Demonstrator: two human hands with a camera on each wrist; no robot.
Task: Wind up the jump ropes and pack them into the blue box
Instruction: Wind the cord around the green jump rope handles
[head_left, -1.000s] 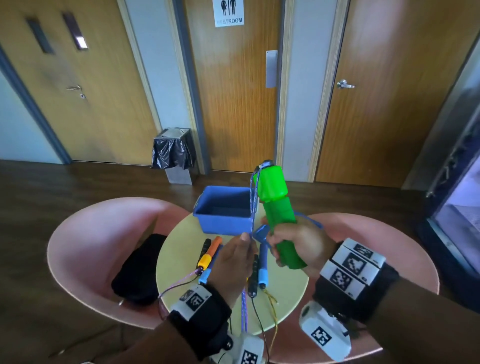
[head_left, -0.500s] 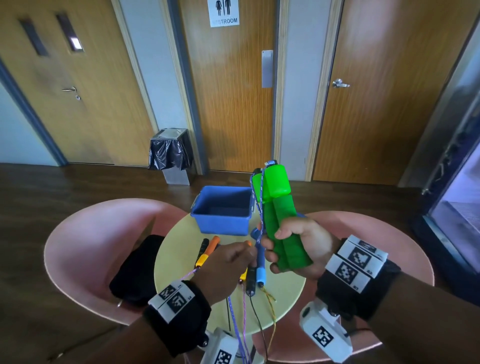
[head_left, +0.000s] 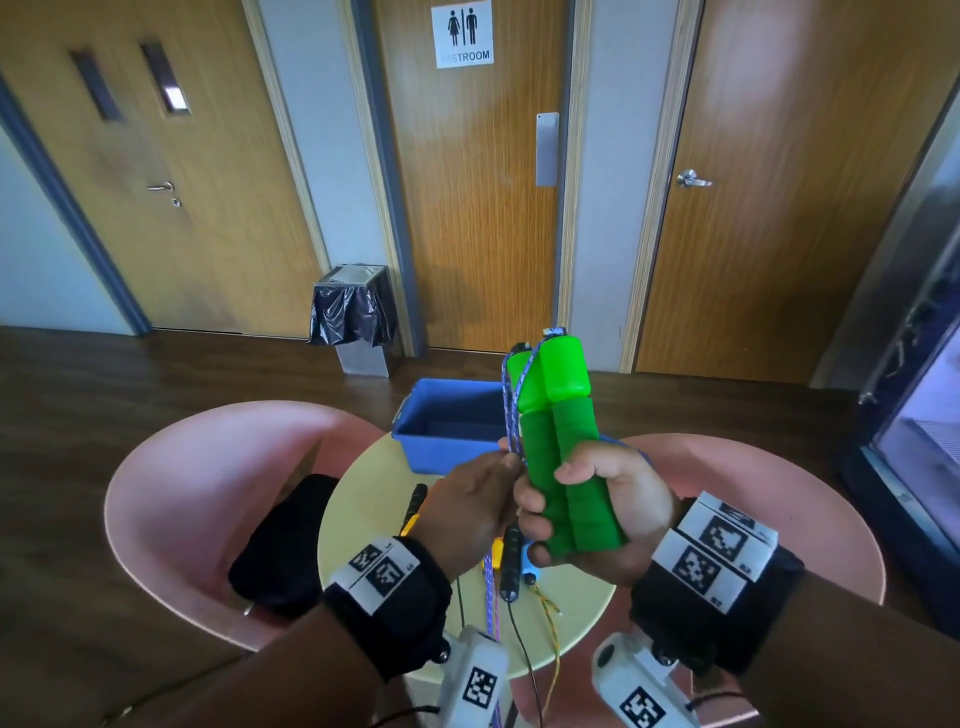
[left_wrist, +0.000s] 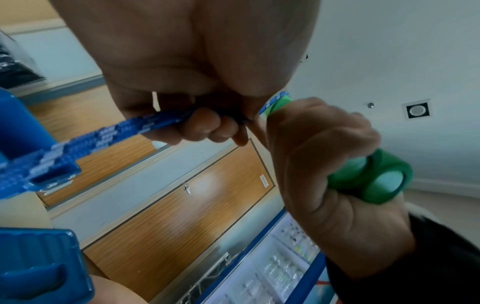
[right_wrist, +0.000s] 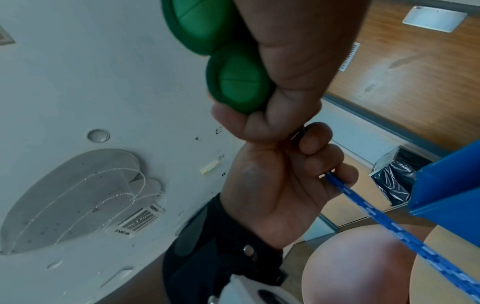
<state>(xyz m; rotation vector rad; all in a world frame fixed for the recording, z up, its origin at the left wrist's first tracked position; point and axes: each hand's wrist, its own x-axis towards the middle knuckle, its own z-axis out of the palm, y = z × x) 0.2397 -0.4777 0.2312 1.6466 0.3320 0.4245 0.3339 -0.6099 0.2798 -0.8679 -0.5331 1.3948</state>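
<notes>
While my right hand (head_left: 602, 499) clenches both green handles (head_left: 558, 447) upright above the table (head_left: 363, 519), my left hand (head_left: 467, 506) pinches the blue rope (head_left: 511, 415) beside them. If that pinch slackens, I judge the loops slide off the handles. The hanging tail may snag the other ropes (head_left: 511, 566) lying below. The blue box (head_left: 447, 426) waits just behind.

Worktop (head_left: 363, 525): round, pale yellow | far edge: blue box (head_left: 447, 431) | centre, near: spare jump-rope handles (head_left: 511, 566), cords trailing over near edge
</notes>
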